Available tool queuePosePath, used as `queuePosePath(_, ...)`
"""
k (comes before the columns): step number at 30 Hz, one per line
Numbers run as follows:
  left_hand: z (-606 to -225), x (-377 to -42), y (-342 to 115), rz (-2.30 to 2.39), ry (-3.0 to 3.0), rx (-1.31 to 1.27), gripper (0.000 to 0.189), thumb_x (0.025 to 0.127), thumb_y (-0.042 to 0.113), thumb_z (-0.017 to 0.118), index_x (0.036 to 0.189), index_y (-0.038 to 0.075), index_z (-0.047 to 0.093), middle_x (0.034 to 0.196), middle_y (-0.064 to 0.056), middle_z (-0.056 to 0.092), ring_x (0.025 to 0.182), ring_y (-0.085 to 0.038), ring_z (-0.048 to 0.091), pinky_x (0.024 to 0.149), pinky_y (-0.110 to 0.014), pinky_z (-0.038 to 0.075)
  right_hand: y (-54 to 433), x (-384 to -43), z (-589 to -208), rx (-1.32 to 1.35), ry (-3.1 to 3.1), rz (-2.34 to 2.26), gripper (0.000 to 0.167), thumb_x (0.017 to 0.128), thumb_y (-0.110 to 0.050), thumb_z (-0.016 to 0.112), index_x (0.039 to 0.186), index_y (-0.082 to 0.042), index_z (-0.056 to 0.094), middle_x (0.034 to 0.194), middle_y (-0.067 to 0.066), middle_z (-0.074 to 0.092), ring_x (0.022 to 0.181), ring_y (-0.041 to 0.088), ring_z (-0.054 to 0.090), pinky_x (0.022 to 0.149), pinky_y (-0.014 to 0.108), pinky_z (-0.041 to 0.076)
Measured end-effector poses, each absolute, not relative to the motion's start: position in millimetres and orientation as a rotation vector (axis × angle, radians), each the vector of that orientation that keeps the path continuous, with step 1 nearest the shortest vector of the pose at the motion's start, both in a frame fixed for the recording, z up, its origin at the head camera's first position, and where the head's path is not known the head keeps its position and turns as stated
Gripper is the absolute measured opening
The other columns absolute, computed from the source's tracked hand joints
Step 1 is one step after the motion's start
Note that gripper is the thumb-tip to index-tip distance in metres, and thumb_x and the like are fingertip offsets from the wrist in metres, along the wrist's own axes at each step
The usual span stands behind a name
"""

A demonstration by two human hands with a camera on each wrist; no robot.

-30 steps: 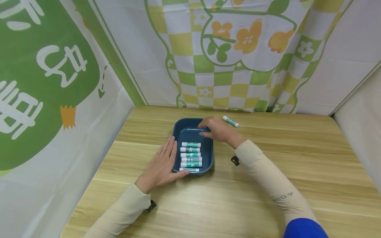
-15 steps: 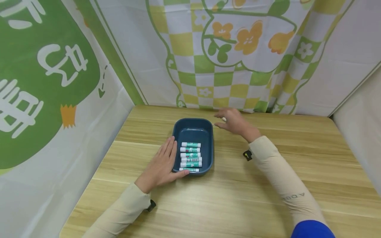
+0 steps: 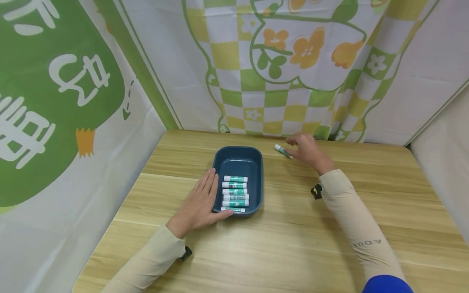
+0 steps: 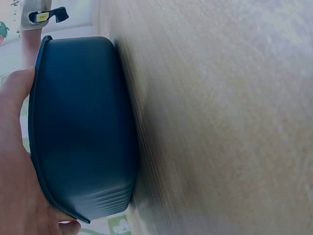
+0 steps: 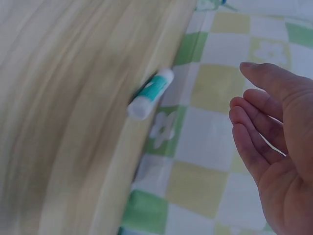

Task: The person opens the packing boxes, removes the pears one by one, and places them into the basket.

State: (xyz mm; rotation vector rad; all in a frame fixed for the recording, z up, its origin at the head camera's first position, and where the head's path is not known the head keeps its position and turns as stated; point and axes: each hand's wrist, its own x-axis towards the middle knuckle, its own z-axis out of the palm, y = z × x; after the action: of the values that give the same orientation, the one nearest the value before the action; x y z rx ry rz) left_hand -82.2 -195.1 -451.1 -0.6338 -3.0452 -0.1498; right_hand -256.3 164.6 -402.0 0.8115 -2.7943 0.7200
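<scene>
My left hand point(image 3: 198, 203) lies along the left side of a dark blue tray point(image 3: 234, 166), its fingers straight and the thumb over the front corner. In the left wrist view this hand point(image 4: 19, 161) touches the rim of the tray point(image 4: 80, 122). Several white-and-green glue sticks point(image 3: 235, 191) lie in a row inside, in its front part. Another glue stick point(image 3: 280, 149) lies alone on the table, right of the tray's far end. Just beside it hovers my right hand point(image 3: 309, 151), fingers bent loosely and holding nothing. The right wrist view shows a gap between the hand point(image 5: 286, 142) and the stick point(image 5: 152, 92).
The wooden table point(image 3: 311, 240) reaches back to a hanging checkered curtain point(image 3: 275, 97), close behind the loose stick. A green-and-white printed cloth point(image 3: 73, 122) stands on the left. A plain pale cloth point(image 3: 447, 134) borders the right side.
My right hand has moved rightward from over the tray, passing over the loose glue stick to its right end. The left hand and the tray stay in place.
</scene>
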Motion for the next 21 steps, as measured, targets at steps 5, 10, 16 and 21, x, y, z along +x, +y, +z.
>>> queuePosePath(5, -450.9, -82.5, -194.8, -0.142, -3.042, -0.631, 0.118, 0.081, 0.089, 0.027, 0.157, 0.001, 0.009, 0.166, -0.016, 0.0, 0.155, -0.029, 0.001, 0.124, -0.044, 0.016, 178.6, -259.6, -413.5, 0.723, -2.825, 0.759, 0.034, 0.087, -0.018, 0.075, 0.112, 0.005, 0.07, 0.11, 0.024, 0.07, 0.1, 0.038, 0.067, 0.086, 0.05, 0.054)
queuePosePath(10, -451.2, -82.2, -196.1, -0.139, -3.04, -0.623, 0.118, 0.081, 0.089, 0.028, 0.157, 0.001, 0.01, 0.166, -0.016, 0.0, 0.155, -0.029, 0.002, 0.124, -0.044, 0.017, 184.5, -263.3, -425.1, 0.635, -2.914, 0.787, 0.039, 0.088, -0.02, 0.073, 0.117, 0.005, 0.068, 0.116, 0.025, 0.068, 0.105, 0.039, 0.065, 0.09, 0.05, 0.054)
queuePosePath(16, -451.9, -81.4, -196.6, -0.12, -3.052, -0.619, 0.118, 0.08, 0.09, 0.025, 0.157, 0.001, 0.008, 0.166, -0.015, -0.002, 0.155, -0.028, 0.001, 0.124, -0.044, 0.015, 184.7, -267.0, -437.1, 0.573, -2.986, 0.8, 0.04, 0.088, -0.02, 0.073, 0.118, 0.007, 0.066, 0.114, 0.028, 0.067, 0.107, 0.041, 0.063, 0.093, 0.052, 0.052)
queuePosePath(21, -451.3, -81.3, -195.9, -0.124, -3.055, -0.622, 0.118, 0.081, 0.089, 0.026, 0.157, 0.001, 0.007, 0.166, -0.015, -0.002, 0.155, -0.028, 0.0, 0.125, -0.044, 0.015, 182.9, -268.6, -445.8, 0.533, -3.027, 0.839, 0.036, 0.089, -0.017, 0.072, 0.116, 0.007, 0.066, 0.112, 0.027, 0.067, 0.106, 0.04, 0.064, 0.091, 0.053, 0.052)
